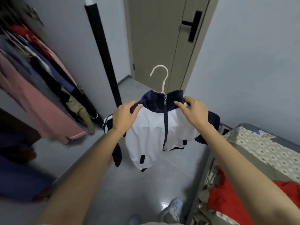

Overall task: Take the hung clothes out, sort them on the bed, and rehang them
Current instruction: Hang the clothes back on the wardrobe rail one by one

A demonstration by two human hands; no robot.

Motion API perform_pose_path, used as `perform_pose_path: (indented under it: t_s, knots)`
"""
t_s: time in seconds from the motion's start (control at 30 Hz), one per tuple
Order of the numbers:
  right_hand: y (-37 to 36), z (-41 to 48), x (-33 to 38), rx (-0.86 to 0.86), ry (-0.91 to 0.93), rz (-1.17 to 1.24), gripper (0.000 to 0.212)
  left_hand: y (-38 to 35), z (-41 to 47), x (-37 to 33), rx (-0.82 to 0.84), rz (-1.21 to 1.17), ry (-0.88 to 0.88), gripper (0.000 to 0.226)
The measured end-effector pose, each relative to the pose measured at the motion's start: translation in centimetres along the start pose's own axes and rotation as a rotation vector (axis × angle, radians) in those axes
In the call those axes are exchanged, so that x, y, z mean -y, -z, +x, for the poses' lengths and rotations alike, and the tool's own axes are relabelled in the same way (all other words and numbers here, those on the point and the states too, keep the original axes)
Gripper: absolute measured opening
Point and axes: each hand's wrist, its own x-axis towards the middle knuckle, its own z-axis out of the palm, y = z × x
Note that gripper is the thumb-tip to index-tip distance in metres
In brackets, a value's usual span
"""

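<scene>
Between wardrobe and bed (pixel 259 143), I grip the white-and-navy jacket (pixel 152 127) by both shoulders, left hand (pixel 125 116) and right hand (pixel 194 111); its hanger (pixel 162 78) should stay level so the collar sits centred.

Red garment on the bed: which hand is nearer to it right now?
Right. The right hand grips the jacket by the shoulder on the bed side, closer to the red garment; the left hand grips the opposite shoulder, farther off.
</scene>
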Motion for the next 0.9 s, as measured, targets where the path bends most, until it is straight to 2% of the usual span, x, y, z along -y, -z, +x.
perform_pose_path:
  t_s: [0.4, 0.63, 0.77, 0.9]
  knots:
    - [-11.2, -1.1, 20.1, 0.120, 0.292, 0.107, 0.054, 17.2, -6.2, 14.3, -0.222, 0.167, 0.166, 0.026]
    - [-18.3, -0.1, 29.9, 0.352, 0.286, 0.263, 0.052, 23.2, -7.1, 22.3, -0.341, 0.311, 0.333, 0.023]
    - [-21.8, 2.0, 35.4, 0.467, 0.329, 0.355, 0.054, 27.1, -6.7, 26.8, -0.373, 0.393, 0.391, 0.048]
    - [-24.7, 4.4, 40.7, 0.563, 0.386, 0.482, 0.059, 30.6, -6.0, 30.4, -0.412, 0.478, 0.472, 0.046]
